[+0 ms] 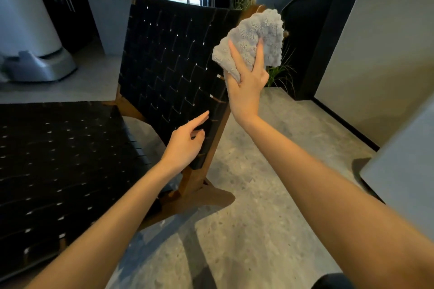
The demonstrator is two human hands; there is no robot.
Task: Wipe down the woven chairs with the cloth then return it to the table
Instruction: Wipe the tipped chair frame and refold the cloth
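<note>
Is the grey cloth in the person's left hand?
No: the right hand grips the grey cloth; the left hand holds nothing, by the woven chair back.

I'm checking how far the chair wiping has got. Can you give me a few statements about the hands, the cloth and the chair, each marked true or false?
1. The right hand grips the grey cloth. True.
2. The left hand holds a second cloth. False: it holds nothing, and its forefinger reaches toward the woven backrest.
3. The grey cloth is spread flat across the woven backrest. False: it is bunched in the right hand, by the backrest's upper right edge.
4. The chair's wooden frame stands on the floor. True.
</note>
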